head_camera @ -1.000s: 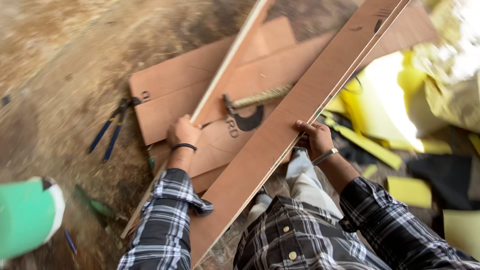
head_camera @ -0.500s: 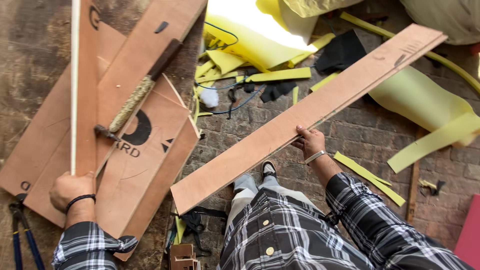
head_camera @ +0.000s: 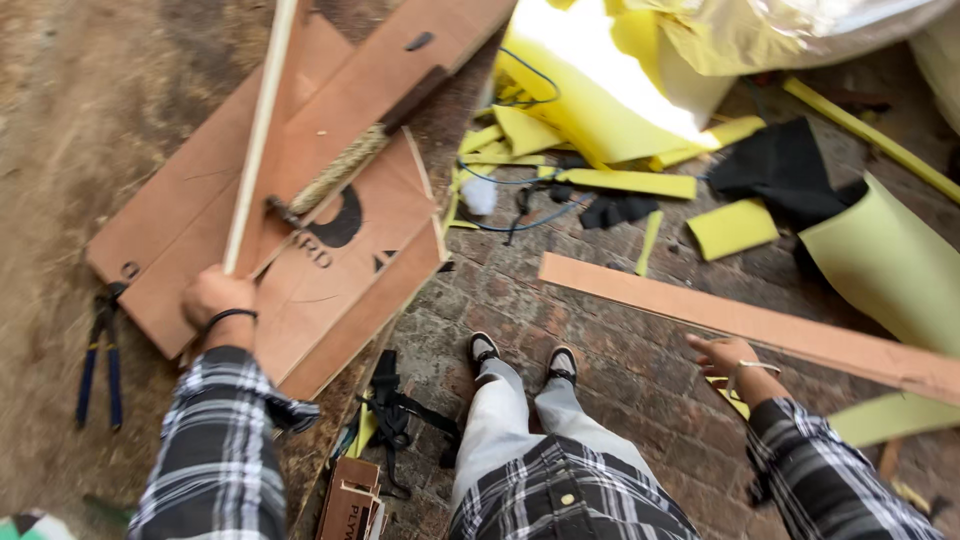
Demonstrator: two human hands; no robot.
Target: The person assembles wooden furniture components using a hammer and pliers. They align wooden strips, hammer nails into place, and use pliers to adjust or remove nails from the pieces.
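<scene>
1. Our left hand (head_camera: 217, 297) was closed round the near end of a thin pale stick (head_camera: 260, 130); the stick ran up and away over the boards (head_camera: 190, 215) to the top edge of view
2. Left hand sat above the near edge of the boards, a dark band on the wrist
3. Our right hand (head_camera: 728, 355) was just beside the long plank (head_camera: 745, 322), at its near edge; fingers looked loosely spread, but we couldn't tell if they gripped or only touched it, as the view was blurred there
4. The plank ran from mid-frame out to the right, slanting down, over the brick floor (head_camera: 620, 370)
5. A rope-wrapped tool (head_camera: 340, 172) w/ a dark handle lay across the boards, just right of the stick
6. Blue-handled pliers (head_camera: 100, 355) lay on the dirt left of the boards, well apart from the left hand
7. Our shoes (head_camera: 520, 357) stood on the bricks btwn the two hands
8. Yellow sheet scraps (head_camera: 620, 183) and a blue wire (head_camera: 510, 215) lay beyond the plank; black straps (head_camera: 392, 415) lay near the left foot
</scene>
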